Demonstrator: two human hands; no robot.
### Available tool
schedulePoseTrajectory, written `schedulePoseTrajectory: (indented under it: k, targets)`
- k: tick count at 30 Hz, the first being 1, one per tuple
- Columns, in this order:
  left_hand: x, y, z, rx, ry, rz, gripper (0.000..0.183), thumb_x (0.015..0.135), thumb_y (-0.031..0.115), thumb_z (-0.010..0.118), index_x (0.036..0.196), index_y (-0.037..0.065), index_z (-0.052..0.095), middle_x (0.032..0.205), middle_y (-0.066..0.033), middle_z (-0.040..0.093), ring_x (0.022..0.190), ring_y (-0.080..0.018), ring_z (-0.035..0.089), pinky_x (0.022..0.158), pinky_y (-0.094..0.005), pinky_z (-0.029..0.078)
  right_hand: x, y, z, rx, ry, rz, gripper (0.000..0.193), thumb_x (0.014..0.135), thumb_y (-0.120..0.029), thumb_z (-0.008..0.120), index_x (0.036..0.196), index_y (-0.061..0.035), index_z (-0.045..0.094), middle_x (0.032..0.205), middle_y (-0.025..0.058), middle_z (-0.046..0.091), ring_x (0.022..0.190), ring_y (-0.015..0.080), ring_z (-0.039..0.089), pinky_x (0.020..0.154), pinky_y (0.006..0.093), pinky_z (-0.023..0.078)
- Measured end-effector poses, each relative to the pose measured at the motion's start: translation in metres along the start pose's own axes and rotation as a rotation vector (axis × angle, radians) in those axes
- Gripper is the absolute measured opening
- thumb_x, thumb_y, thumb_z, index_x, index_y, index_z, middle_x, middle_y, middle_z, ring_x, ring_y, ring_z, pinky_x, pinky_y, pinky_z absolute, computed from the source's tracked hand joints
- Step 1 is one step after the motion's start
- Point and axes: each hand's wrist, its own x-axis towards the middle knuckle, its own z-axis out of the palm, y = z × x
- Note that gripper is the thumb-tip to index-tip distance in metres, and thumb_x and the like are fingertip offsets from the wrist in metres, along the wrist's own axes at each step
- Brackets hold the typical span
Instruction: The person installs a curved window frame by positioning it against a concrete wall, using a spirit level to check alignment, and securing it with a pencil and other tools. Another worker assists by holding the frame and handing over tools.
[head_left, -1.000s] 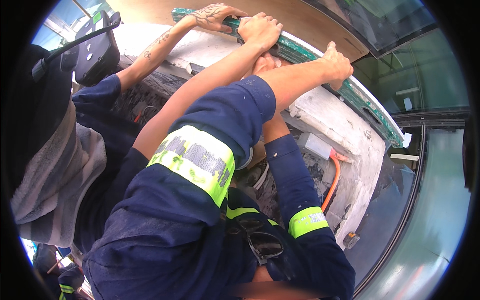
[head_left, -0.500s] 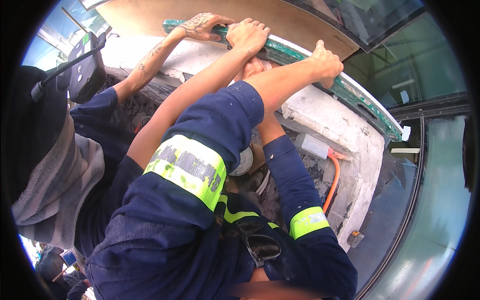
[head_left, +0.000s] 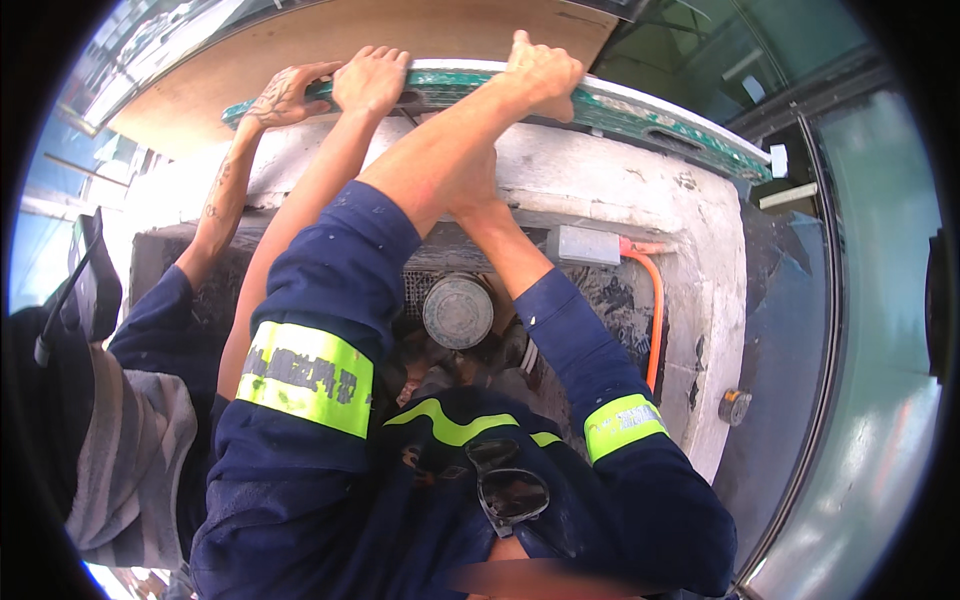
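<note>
A long green spirit level [head_left: 640, 120], worn and pale along its upper edge, lies across the far side of a whitish ledge [head_left: 600, 175]. My left hand [head_left: 545, 75] is closed over it, right of its middle. Crossing beneath my left forearm, my right arm reaches up toward the level. Of my right hand [head_left: 472, 185] only the wrist end shows; its fingers are hidden behind that forearm. Further left, a co-worker's two hands [head_left: 372, 80] also grip the level, side by side near its left end.
A grey box [head_left: 584, 245] with an orange conduit [head_left: 656, 310] is fixed below the ledge. A round grey lid [head_left: 458, 311] sits lower down. A tape measure [head_left: 734, 407] rests at right beside glass panels [head_left: 880, 300]. The co-worker leans in at left; a brown board [head_left: 400, 35] stands behind.
My view has shifted, so the level and ledge appear further left and straighter. My right hand's fingers, visible under the level before, are now hidden. The co-worker's head appears lower left.
</note>
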Motion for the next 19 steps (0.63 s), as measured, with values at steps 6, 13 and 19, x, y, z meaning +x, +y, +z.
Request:
schedulePoseTrajectory:
  k: [6,13,19]
  targets:
    - [0.002,-0.001,0.006,0.002,0.043,0.006,0.041,0.069,0.036,0.087,0.103,0.014,0.083,0.099,-0.0128,0.082,0.094,-0.0332,0.08,0.097,-0.0552,0.045,0.002,0.011,-0.052,-0.476,0.032,-0.044,0.012,0.082,-0.008,0.078,0.091,-0.0013,0.074,0.088,0.0125,0.069,0.091,0.0318,0.071,0.071,0.0466,0.062]
    - [0.004,-0.002,0.006,0.012,0.04,0.047,0.055,0.067,0.041,0.087,0.11,0.007,0.077,0.093,-0.0156,0.081,0.093,-0.0368,0.078,0.09,-0.0574,0.048,-0.018,0.036,-0.112,-0.579,0.086,-0.009,0.005,0.085,-0.01,0.077,0.085,-0.0051,0.078,0.088,0.0096,0.069,0.085,0.0318,0.07,0.073,0.0465,0.059]
    - [0.004,0.001,0.003,0.034,0.062,0.04,0.061,0.07,0.043,0.087,0.121,0.011,0.077,0.101,-0.0176,0.082,0.099,-0.0366,0.078,0.093,-0.0589,0.048,-0.037,0.057,-0.174,-0.667,0.128,0.071,0.012,0.088,-0.012,0.078,0.098,-0.0095,0.084,0.091,0.0093,0.071,0.089,0.0315,0.071,0.078,0.044,0.06]
